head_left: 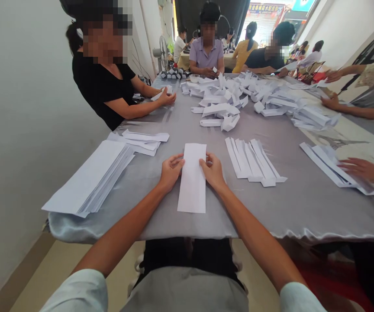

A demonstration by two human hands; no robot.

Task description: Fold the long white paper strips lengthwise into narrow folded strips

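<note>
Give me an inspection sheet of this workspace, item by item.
Surface: grey satin cloth covering the table, rippled along the near edge.
Job's things: a white paper strip lies lengthwise on the cloth; a stack of long paper strips lies to its left; a fanned group of folded paper strips lies to its right.
Clutter: a heap of folded paper pieces mid-table.
Hands: left hand and right hand touch the white paper strip's long edges.
Cables: nothing seen.
Surroundings: a co-worker in a black top sits at the table's left side; another co-worker's hand rests on paper at the right; a pedestal fan stands beyond.
</note>
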